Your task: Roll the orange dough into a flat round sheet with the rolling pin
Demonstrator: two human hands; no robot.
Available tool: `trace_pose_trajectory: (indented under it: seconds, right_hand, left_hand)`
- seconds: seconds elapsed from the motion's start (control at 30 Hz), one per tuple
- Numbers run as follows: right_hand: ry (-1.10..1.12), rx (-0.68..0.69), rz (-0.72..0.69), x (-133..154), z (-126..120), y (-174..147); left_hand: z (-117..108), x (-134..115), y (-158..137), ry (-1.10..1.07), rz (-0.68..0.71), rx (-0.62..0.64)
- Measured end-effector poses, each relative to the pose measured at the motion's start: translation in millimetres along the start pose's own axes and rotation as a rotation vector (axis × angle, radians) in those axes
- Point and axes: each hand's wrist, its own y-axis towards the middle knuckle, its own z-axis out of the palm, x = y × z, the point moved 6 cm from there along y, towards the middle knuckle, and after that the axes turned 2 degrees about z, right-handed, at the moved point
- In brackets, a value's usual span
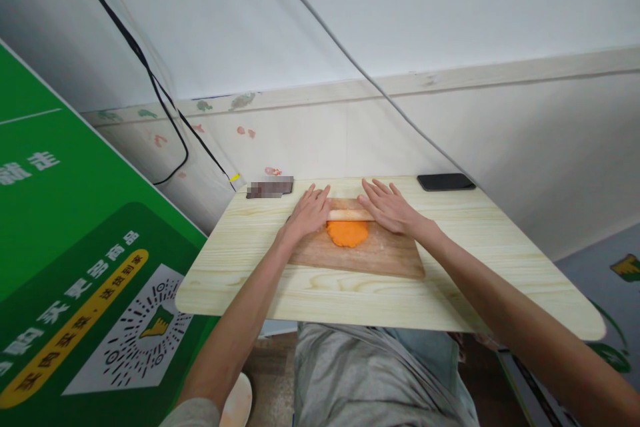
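Note:
A light wooden rolling pin [351,215] lies crosswise over a flattened round of orange dough [347,234], at the dough's far edge. My left hand [311,210] rests palm down on the pin's left end, fingers stretched forward. On its right end lies my right hand [387,205], also flat, with the fingers spread. Both palms hide the ends of the pin. Beneath the dough is a brown wooden cutting board [365,263], its near edge slightly tilted in view.
The pale wood-grain table [475,267] stands against a white wall. A black phone [446,182] lies at the back right, and a blurred-out dark object [270,187] at the back left. Cables [340,43] hang down the wall. A green printed panel [75,227] stands left of the table.

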Motion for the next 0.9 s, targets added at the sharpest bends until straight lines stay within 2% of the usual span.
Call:
trace_pose_trajectory:
  seconds: [0.2, 0.43, 0.9]
  right_hand:
    - [-0.036, -0.113, -0.010, 14.3, -7.7, -18.3]
    - [-0.038, -0.101, -0.033, 16.8, -10.7, -19.7]
    - [0.004, -0.130, -0.086, 25.9, -11.8, -38.5]
  left_hand:
    - [2.4, -3.5, -9.1, 0.018, -0.013, 0.039]
    - [-2.1, -10.6, -24.5, 0.019, -0.054, 0.003]
    - [-15.6, -40.7, -61.1, 0.036, -0.088, -0.070]
